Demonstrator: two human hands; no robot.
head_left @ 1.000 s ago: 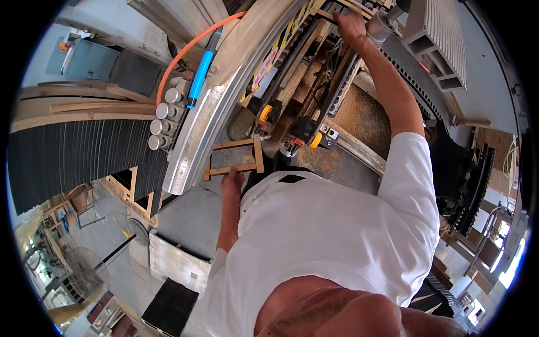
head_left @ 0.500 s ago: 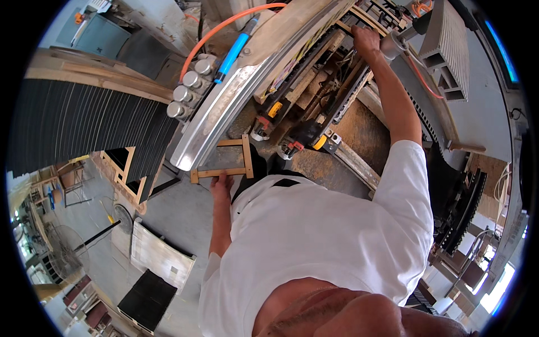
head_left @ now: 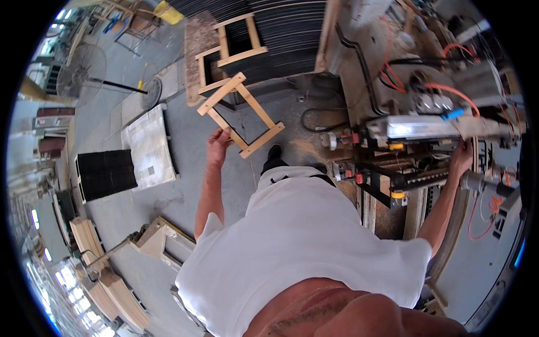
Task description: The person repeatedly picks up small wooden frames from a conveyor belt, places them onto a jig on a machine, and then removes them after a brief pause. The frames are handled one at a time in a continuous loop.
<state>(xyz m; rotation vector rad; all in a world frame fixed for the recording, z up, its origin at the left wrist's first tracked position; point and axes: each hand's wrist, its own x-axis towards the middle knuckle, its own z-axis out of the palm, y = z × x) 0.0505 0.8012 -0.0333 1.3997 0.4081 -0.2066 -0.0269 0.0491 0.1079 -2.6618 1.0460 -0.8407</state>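
Head view showed the left forearm reaching forward from its white sleeve, the left hand [head_left: 217, 147] raised over the grey floor [head_left: 168, 205], while the right arm stretched well out to the side, its right hand [head_left: 462, 157] by the far end of the machine [head_left: 415, 128]. The left grip was closed, fingers and thumb pinching a wooden frame [head_left: 256, 106] near the middle of its nearest rail; whether the right grip held anything could not be told. Most of the frame extended forward and rightward from the left fingers, tilted askew, well apart from the machine. It was pale wood, four-sided and open in the centre, two parallel rails joining two end bars that overshot them, with small dark spots near the bar ends.
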